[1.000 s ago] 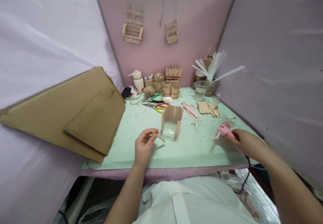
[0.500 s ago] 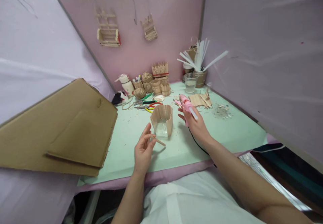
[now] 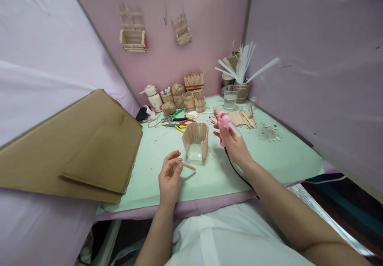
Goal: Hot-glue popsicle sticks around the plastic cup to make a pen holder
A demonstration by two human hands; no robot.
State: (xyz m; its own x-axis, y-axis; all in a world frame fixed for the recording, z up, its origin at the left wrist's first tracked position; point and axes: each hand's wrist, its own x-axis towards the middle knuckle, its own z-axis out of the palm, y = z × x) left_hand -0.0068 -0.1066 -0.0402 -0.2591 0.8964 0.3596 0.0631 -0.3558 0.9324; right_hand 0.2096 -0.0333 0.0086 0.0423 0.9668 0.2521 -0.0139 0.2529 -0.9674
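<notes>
Between thumb and fingers, my left hand (image 3: 170, 177) pinches a short wooden stick (image 3: 188, 165) just above the table's near part. My right hand (image 3: 235, 144) is wrapped round a pink hot glue gun (image 3: 224, 121), with a glue stick (image 3: 234, 129) jutting from its rear and a black cord (image 3: 237, 175) trailing below. Between the two hands stands a clear container (image 3: 194, 151) with wooden sticks (image 3: 196, 132) lining much of its wall; its near side is bare. The glue gun's nozzle points away from me, apart from the container.
Pliers (image 3: 179, 126) lie behind the container. More wooden sticks (image 3: 239, 118) and a heap of scraps (image 3: 269, 132) are at the right. Cardboard (image 3: 98, 154) leans at the left. A cup of liquid (image 3: 230, 98), twine balls (image 3: 169, 108) and small stick-covered pots (image 3: 189, 100) stand at the back.
The view has shifted slightly. My left hand has tilted the wooden stick a little flatter. My right hand still grips the glue gun, which is turned slightly.
</notes>
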